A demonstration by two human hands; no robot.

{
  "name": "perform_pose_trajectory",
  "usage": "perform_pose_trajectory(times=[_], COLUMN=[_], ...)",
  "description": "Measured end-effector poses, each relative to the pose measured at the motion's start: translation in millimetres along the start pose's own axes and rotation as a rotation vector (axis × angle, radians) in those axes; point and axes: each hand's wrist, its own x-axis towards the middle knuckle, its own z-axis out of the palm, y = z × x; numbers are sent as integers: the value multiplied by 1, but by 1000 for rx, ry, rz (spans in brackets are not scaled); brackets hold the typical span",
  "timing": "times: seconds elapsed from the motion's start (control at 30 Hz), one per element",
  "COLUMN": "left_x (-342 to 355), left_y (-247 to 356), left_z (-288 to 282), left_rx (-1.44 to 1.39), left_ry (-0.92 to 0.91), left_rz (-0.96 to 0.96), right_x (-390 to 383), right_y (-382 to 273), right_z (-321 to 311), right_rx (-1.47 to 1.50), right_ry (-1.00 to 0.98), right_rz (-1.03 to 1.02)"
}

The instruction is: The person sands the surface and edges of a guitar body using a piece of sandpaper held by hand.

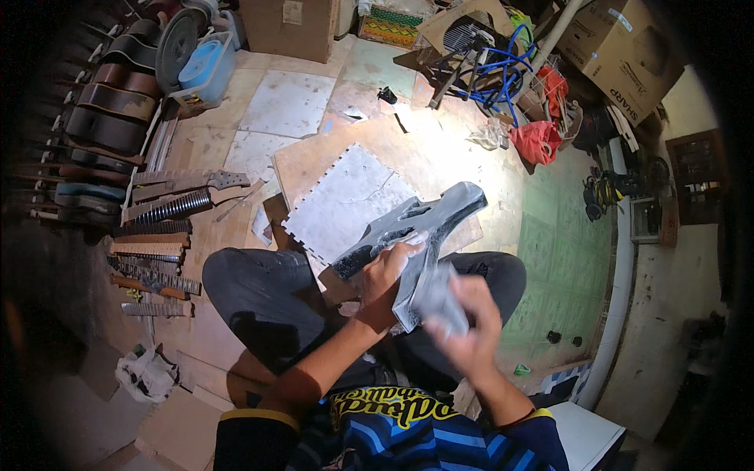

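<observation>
Though aslant, workpiece [434,226] in left hand [385,275].

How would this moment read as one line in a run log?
left hand: grips dark angular guitar body; right hand: holds grey block, motion-blurred, at its edge; ahead: pale mat tile; floor left: guitar necks
</observation>
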Motion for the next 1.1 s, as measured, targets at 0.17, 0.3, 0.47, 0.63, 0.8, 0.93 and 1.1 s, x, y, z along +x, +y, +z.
perform_pose_trajectory(times=[0.17, 0.3, 0.47, 0.63, 0.8, 0.93, 1.1], left_x=[0, -1, -2, -6, -13, -25, -18], left_y=[-14, -5, -7, -3, -4, -37, -9], left_z=[1, -3, 0, 0, -3, 2, 0], left_rx=[-16, -8, 43, 2, -109, -118, 5], left_ry=[34, -4, -31, -49, -116, -177, -112], left_rz=[-4, -82, -66, -98, -266, -297, -180], right_x=[14, 13, 8, 29, 4, 21, 12], right_y=[3, 29, -3, 44, 22, 20, 43], right_z=[-5, 4, -4, 8, 0, -8, -6], right_rx=[66, 134, 24, 276, 148, 133, 137], right_ry=[-78, 17, -44, 142, -30, -48, -50], right_rz=[225, 353, 85, 468, 204, 272, 349])
